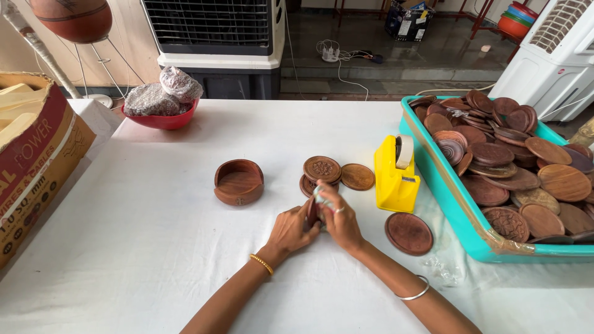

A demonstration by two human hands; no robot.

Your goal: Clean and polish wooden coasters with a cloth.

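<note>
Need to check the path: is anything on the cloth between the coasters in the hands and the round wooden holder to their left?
Nothing visible. The left hand and right hand grip the coasters together; bare white cloth lies between them and the wooden holder.

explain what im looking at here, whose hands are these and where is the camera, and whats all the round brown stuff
There is no machine here. The single picture comes from a camera worn on a person's head, looking down at their own two bare hands over a table with a white cloth.

The left hand and right hand meet at the middle and together hold a small stack of round wooden discs, partly hidden by the fingers.

Just beyond lie more loose wooden discs, some carved, and a round wooden holder. To the right stand a yellow tape dispenser, one single disc, and a teal tray heaped with many more discs. A red bowl with wrapped bundles sits at the far edge, a cardboard box at the left.
</note>
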